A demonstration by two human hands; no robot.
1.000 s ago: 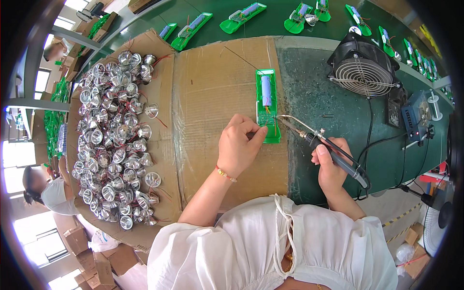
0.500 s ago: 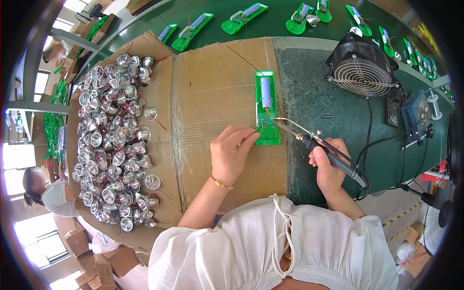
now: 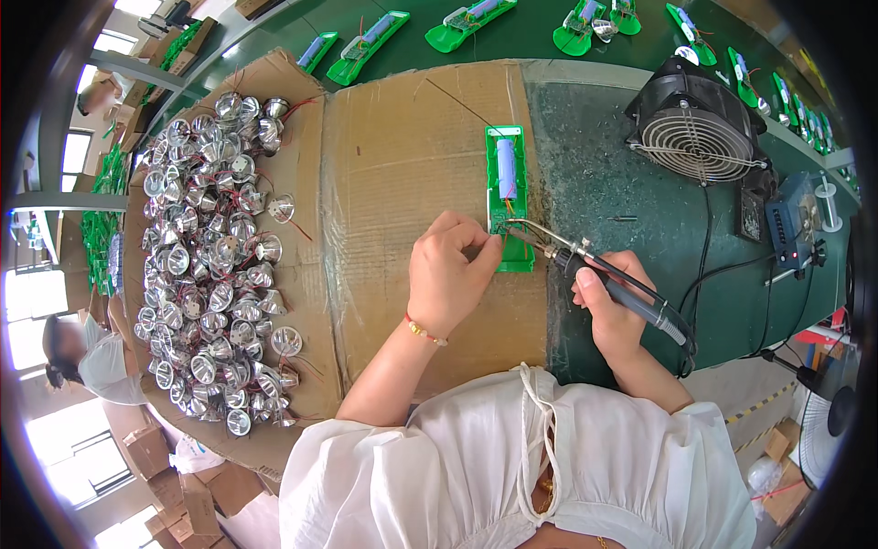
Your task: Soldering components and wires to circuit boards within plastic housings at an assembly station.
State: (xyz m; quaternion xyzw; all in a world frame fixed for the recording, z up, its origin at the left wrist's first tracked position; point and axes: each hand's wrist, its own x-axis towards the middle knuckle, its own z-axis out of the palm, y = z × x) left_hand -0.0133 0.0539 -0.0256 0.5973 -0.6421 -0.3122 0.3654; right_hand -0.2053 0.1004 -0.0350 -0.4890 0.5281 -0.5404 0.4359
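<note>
Before me lies an open green plastic housing point(image 3: 518, 262) with a blue cylindrical battery cell point(image 3: 507, 169) and a small circuit board point(image 3: 502, 222) inside. My left hand point(image 3: 453, 279) is closed in a pinch at the board's left side. A thin wire seems to be between its fingertips, which mostly cover it. My right hand point(image 3: 615, 306) grips a soldering iron point(image 3: 631, 302) with a dark handle and a thin curved metal tube along it. The iron's tip is at the board, close to my left fingertips; whether it touches is too small to tell.
Cardboard point(image 3: 393, 156) lies under the housing. Many silver reflector cups point(image 3: 206, 265) with red wires are heaped at left. At right stand a black fan point(image 3: 690, 137) and a blue soldering station point(image 3: 791, 220) with cables. More green housings point(image 3: 471, 23) line the far side.
My left hand has moved slightly right and up, over the board's edge. The iron's tip has shifted a little left onto the board area. The whole view has shifted slightly.
</note>
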